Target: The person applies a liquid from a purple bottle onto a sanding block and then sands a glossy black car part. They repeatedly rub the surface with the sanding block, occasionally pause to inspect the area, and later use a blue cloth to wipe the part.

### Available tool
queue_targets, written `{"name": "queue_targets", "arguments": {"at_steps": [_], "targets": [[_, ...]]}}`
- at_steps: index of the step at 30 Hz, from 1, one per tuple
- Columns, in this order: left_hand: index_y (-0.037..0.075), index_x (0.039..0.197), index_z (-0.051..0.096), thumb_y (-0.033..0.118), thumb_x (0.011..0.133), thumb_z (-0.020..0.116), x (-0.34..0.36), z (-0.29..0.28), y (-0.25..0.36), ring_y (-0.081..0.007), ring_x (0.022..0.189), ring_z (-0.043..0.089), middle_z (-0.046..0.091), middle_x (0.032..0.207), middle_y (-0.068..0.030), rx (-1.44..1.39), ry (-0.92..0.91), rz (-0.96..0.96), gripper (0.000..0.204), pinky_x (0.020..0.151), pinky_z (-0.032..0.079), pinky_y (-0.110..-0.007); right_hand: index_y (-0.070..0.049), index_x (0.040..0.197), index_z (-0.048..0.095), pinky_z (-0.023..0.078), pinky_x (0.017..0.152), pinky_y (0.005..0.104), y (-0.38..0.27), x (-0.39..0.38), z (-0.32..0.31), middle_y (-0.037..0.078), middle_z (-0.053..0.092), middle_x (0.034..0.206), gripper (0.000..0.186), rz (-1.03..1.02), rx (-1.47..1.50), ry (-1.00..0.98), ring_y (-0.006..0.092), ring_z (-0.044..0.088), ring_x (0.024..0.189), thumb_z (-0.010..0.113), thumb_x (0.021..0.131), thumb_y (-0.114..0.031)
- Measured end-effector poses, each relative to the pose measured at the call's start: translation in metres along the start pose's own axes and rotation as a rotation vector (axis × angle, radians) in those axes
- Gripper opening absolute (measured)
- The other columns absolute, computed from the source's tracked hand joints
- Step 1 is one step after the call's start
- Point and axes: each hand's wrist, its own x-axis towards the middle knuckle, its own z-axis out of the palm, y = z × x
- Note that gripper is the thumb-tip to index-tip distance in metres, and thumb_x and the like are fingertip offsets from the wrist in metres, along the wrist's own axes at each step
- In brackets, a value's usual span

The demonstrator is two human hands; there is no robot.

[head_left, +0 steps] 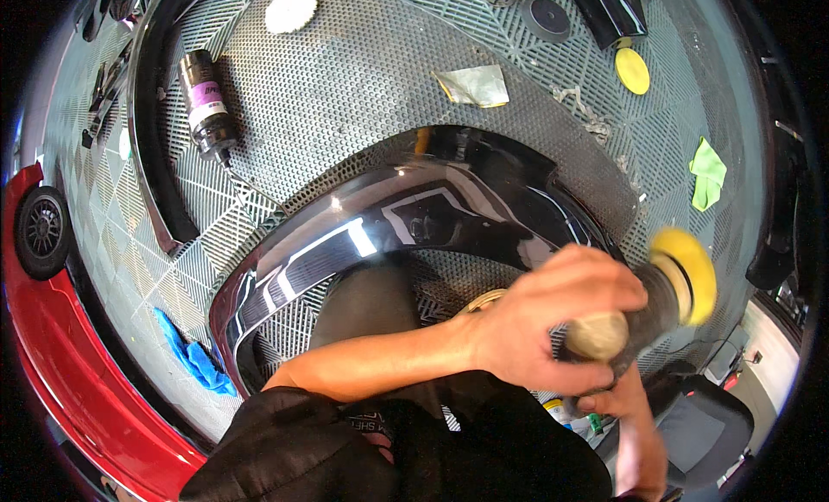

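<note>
At the right I hold a polisher up, off to one side of a glossy black curved car panel. Its yellow foam pad faces away to the right and is blurred. My left hand reaches across and curls around the polisher's body, next to a round tan end. Below it my right hand is closed against the tool's underside, its fingers partly hidden. The panel lies arched in front of me, over my leg, with bright light reflections on its surface.
A dark bottle lies at the upper left beside another black trim piece. Around are a white pad, a yellow pad, a sandpaper sheet, green cloth, blue cloth, a red car and a stool.
</note>
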Motion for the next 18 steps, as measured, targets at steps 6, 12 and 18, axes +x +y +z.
{"name": "queue_targets", "arguments": {"at_steps": [6,12,18], "targets": [[0.001,0.121,0.060,0.013,0.087,0.083,-0.011,-0.078,0.015,-0.0248,0.101,0.072,0.073,0.109,-0.0184,0.040,0.618,-0.172,0.044,0.091,0.057,-0.037,0.003,0.137,0.053,0.062,0.085,0.0384,-0.060,0.124,0.055,0.015,0.070,0.116,0.087,0.354,0.267,-0.629,0.0257,0.072,0.100,0.059,0.093,-0.071],[0.000,0.134,0.051,0.025,0.097,0.071,-0.027,-0.134,0.052,-0.0334,0.101,0.072,0.073,0.104,-0.0241,0.174,0.833,-0.405,0.049,0.101,0.053,-0.046,-0.004,0.120,0.069,0.051,0.073,0.0238,-0.082,0.166,0.122,-0.001,0.070,0.100,0.061,0.385,0.451,-0.788,0.0073,0.064,0.085,0.057,0.102,-0.061],[0.004,0.123,0.063,0.019,0.104,0.062,-0.006,-0.195,0.076,-0.0252,0.083,0.074,0.072,0.093,-0.0130,0.273,0.941,-0.737,0.025,0.076,0.062,-0.037,-0.009,0.115,0.064,0.046,0.058,0.0206,-0.092,0.185,0.171,-0.005,0.062,0.085,0.050,0.351,0.795,-0.876,0.0045,0.057,0.066,0.059,0.102,-0.057]]}}
